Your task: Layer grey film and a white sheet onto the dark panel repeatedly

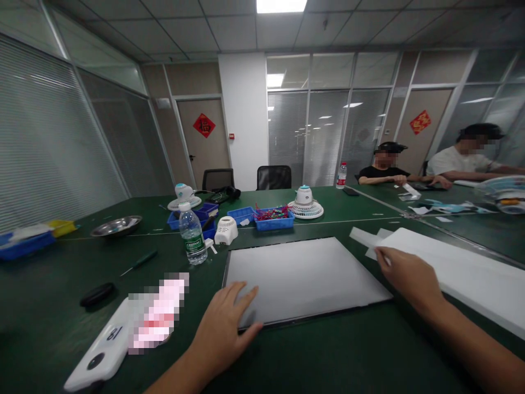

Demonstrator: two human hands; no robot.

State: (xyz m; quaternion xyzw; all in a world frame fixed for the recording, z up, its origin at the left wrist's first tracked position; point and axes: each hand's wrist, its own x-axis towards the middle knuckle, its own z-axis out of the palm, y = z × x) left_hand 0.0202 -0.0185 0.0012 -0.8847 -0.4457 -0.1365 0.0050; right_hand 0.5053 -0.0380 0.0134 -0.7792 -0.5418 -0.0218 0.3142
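A flat rectangular panel (303, 282) with a pale grey face and a thin dark edge lies on the green table in front of me. My left hand (227, 312) is open at its near-left corner, fingers spread, the fingertips over the panel's face. To the right of the panel, my right hand (404, 273) is closed in a pinch at the near-left end of a stack of white sheets (463, 265). Loose white strips (365, 238) stick out beyond its fingers. The exact spot between thumb and fingers is hidden.
A water bottle (192, 235), white fan parts (305, 203) and blue trays (274, 220), one holding red wires, stand behind the panel. Left are a screwdriver (139, 262), a metal dish (117, 225), a black case (97, 295) and a white device (102, 350). Two people sit far right.
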